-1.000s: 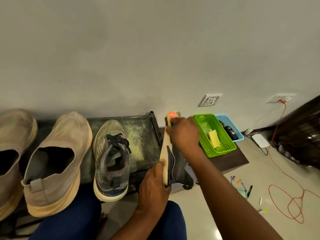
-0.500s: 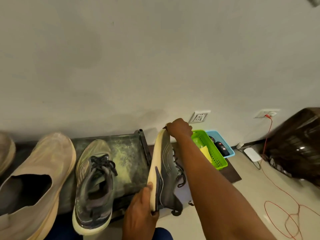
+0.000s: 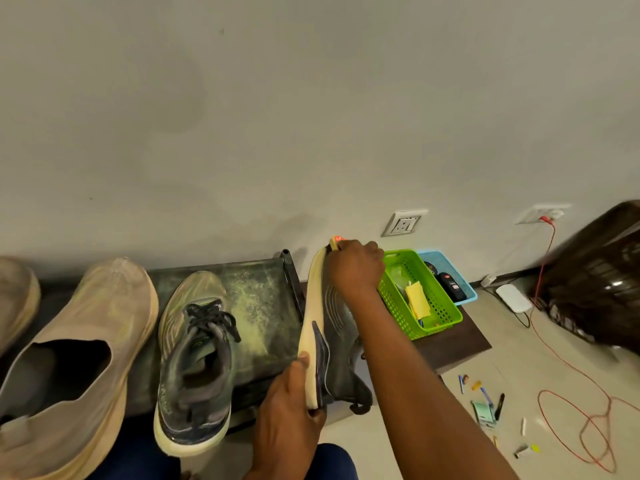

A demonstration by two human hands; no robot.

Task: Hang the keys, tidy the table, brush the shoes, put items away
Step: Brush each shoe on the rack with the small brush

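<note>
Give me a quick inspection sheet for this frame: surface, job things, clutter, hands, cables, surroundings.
Surface: dark rack top, dusted with yellowish powder.
Job's things: grey sneaker held on its side, sole to the left; matching sneaker upright on the rack; tan slip-on beside it; brush at the held sneaker's toe, mostly hidden.
Clutter: green basket and blue basket on a low board; pens and small bits on the floor.
Hands: left hand grips the sneaker's heel; right hand holds the brush.
Cables: red cord looped on the floor, plugged into the wall.
Surroundings: plain wall, socket, dark case at right.
</note>
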